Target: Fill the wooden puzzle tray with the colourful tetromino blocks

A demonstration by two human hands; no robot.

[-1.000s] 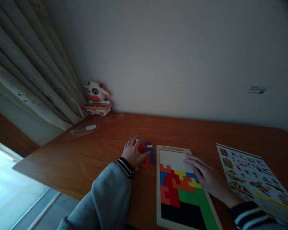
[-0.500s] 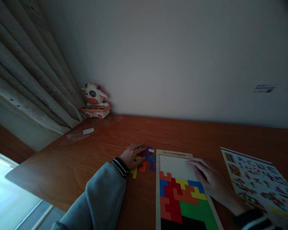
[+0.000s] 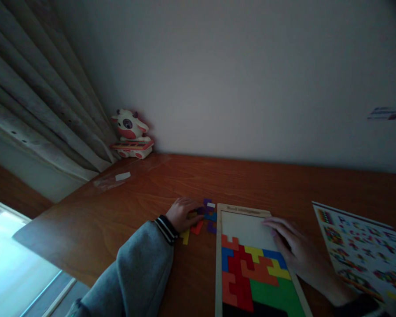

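Observation:
My left hand [image 3: 184, 214] is over a small group of loose puzzle pieces on the table. Its fingers are bent and apart from the thumb, and its fingertips touch the pieces. Around it lie a yellow piece [image 3: 185, 237], an orange-red piece [image 3: 197, 227], a blue piece [image 3: 211, 216] and purple pieces [image 3: 211, 227]; some are partly hidden under the hand. To their right, a wooden puzzle board [image 3: 219, 255] holds coloured pieces in its lower part, with pale bare base above. My right hand [image 3: 292, 242] lies across the board's right edge, fingers stretched out and holding nothing.
A printed pattern sheet [image 3: 359, 246] lies at the right, partly behind my right forearm. A cow-shaped toy keyboard [image 3: 132, 134] stands at the back left by the curtain [image 3: 42, 88]. Clear plastic with a white label [image 3: 122, 176] lies in front of it.
My left fingers have curled in slightly and shifted right among the loose pieces. The orange-red piece has turned a little. My right hand keeps its place on the board; the view has shifted slightly.

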